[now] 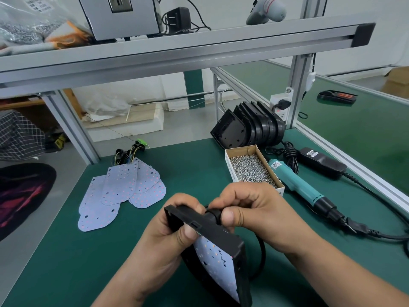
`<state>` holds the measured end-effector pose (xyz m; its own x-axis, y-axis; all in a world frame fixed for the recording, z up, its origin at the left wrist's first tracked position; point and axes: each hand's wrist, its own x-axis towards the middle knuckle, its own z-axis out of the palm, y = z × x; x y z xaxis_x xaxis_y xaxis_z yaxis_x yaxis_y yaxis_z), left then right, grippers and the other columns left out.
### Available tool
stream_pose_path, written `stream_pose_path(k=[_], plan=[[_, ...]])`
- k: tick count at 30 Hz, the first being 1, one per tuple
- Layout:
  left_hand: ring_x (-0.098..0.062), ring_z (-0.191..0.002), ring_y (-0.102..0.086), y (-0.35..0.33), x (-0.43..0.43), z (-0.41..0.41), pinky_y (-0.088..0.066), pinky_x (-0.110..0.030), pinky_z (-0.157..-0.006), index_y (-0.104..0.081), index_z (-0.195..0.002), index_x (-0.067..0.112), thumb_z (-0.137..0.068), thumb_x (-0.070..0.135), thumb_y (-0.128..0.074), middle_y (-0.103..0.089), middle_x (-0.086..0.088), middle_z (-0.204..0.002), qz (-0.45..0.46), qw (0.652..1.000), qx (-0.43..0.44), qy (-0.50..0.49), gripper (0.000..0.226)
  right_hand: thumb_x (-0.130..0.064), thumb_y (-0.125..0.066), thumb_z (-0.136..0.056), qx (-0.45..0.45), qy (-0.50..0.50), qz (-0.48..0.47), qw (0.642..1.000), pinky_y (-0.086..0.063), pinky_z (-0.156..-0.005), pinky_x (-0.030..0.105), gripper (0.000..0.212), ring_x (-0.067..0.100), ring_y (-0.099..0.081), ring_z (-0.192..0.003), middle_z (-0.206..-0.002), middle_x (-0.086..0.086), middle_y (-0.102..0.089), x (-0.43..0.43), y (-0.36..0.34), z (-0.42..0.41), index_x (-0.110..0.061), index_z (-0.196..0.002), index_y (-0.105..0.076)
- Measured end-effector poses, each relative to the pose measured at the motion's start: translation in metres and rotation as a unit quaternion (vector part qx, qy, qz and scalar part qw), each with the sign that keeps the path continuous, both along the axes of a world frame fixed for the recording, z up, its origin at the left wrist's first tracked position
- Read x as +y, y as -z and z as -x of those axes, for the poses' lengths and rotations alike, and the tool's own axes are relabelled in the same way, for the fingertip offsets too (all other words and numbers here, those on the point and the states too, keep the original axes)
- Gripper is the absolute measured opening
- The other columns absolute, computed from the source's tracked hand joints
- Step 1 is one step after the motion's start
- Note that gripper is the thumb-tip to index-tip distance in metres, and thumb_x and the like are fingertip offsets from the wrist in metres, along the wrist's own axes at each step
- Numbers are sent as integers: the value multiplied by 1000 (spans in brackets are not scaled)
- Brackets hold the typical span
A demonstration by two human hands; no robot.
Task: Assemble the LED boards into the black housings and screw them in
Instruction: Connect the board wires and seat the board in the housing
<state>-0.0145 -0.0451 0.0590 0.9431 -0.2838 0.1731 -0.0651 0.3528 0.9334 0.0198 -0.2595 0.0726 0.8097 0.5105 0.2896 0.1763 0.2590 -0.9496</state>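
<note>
I hold a black housing [223, 235] tilted on edge above the green mat, with a pale LED board [218, 260] lying inside it. My left hand [168, 238] grips the housing's upper left rim, thumb on its edge. My right hand [247, 209] pinches the black round cable grommet [213, 214] at the housing's top edge; a black cable [262, 255] loops down behind. Several loose LED boards [124, 191] with wire bundles lie on the mat to the left. A stack of empty black housings [247, 127] leans at the back right.
An open cardboard box of small screws [251, 168] sits just beyond my right hand. A teal electric screwdriver [298, 185] lies to its right, with its black power adapter [323, 162] and cable. An aluminium shelf frame [177, 52] crosses overhead; a frame post [296, 89] stands at the right.
</note>
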Motion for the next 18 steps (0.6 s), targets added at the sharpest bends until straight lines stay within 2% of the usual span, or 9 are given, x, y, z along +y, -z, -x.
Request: stream_pose_path(k=[4,8,9,11,12,14,16,17,18], plan=[[-47,-102,-64,-2,-3,1,-52,-41,-83,-63,-104,14,-83,41,-89,-61,-18,-99,4,1000,-9,7,43,-40,-86,-77,-13,28,6,999,-52,-69,31,32,25,-60,-67,-80,28,-69,0,-5,4,-16,-99,-84],[-56,-97,-54,8,-1,1,-38,-55,-86,-64,-103,14,-79,51,-91,-51,-39,-103,-31,998,-27,-49,51,-32,-80,-80,-32,76,23,996,-56,-71,28,27,35,-62,-68,-85,11,-78,3,-4,6,-16,-101,-84],[-51,-97,-54,9,0,0,-36,-56,-87,-65,-103,15,-78,51,-91,-51,-39,-103,-30,997,-29,-59,52,-32,-79,-82,-37,86,33,995,-57,-75,27,26,37,-67,-74,-91,8,-80,2,-4,7,-18,-103,-84],[-39,-103,-55,9,-1,-2,-37,-55,-93,-68,-104,15,-78,51,-92,-57,-30,-103,-27,996,-32,-78,50,-34,-74,-88,-74,86,76,991,-54,-86,22,25,19,-75,-94,-104,1,-80,2,-7,7,-22,-108,-84],[-35,-106,-57,9,-2,-3,-39,-53,-96,-69,-104,15,-77,50,-92,-62,-23,-106,-22,996,-28,-84,50,-35,-69,-92,-112,99,114,982,-52,-94,21,27,11,-72,-107,-112,-3,-78,-1,-7,8,-23,-112,-83],[-34,-114,-64,10,-1,-6,-43,-49,-103,-72,-104,15,-72,50,-95,-70,-18,-117,-6,995,-8,-101,52,-34,-61,-100,-162,167,168,958,-46,-107,24,28,14,-64,-125,-124,-6,-71,0,-9,-2,-23,-116,-81],[-33,-118,-69,9,0,-8,-47,-48,-104,-75,-103,18,-67,53,-98,-74,-18,-124,-13,992,10,-128,55,-30,-56,-108,-91,203,143,964,-47,-111,35,26,16,-69,-115,-112,-3,-75,0,-14,-5,-20,-108,-81],[-33,-118,-71,9,1,-9,-48,-48,-104,-76,-102,18,-66,54,-98,-74,-18,-124,-21,989,10,-144,56,-37,-55,-109,-57,198,129,970,-50,-108,39,30,15,-72,-106,-104,-2,-77,-1,-15,-5,-20,-105,-80],[-33,-117,-71,9,2,-9,-48,-47,-103,-76,-103,18,-65,55,-98,-75,-18,-123,-30,987,6,-159,57,-54,-54,-105,-58,187,130,972,-53,-102,38,41,15,-72,-103,-102,-2,-77,-1,-15,-1,-22,-108,-79]])
